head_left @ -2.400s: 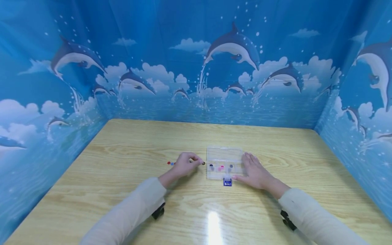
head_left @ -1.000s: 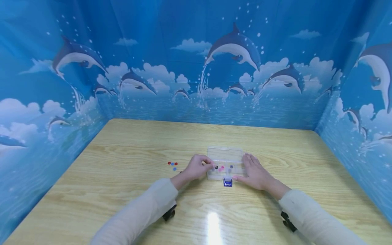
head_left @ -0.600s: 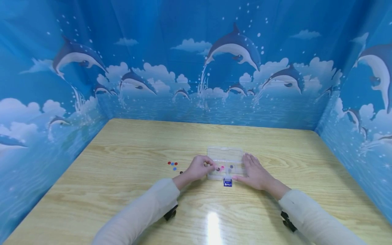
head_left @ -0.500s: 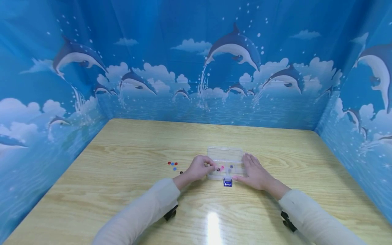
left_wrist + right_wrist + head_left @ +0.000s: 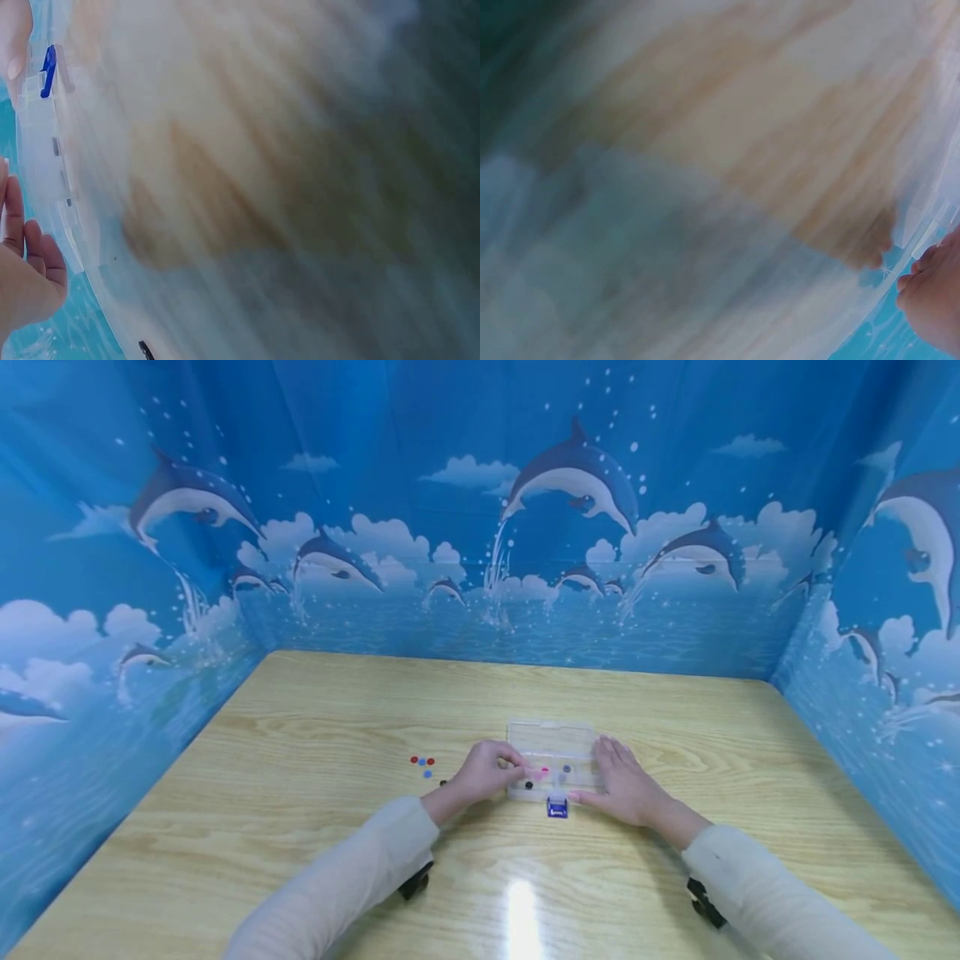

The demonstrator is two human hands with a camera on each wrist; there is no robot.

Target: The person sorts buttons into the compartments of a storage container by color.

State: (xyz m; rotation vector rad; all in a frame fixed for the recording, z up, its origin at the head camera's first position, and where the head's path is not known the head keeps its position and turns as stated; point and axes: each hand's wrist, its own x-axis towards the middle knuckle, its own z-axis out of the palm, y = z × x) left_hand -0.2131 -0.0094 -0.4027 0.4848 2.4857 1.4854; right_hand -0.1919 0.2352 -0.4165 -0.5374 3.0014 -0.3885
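Left hand (image 5: 486, 770) curled at left edge of the clear compartment box (image 5: 552, 735), fingertips over it; whether it pinches a bead, can't tell. Right hand (image 5: 624, 781) flat, fingers straight, steadying box's right side. Box mid-table (image 5: 315, 752); loose beads (image 5: 423, 763) to its left.

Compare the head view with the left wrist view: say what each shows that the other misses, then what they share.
Only the head view shows the small red and blue pieces loose on the table, the pink piece and dark pieces inside the clear box, the dolphin backdrop and both sleeves. Only the left wrist view shows the box's side wall close up, though blurred. Both show the blue latch and the left hand.
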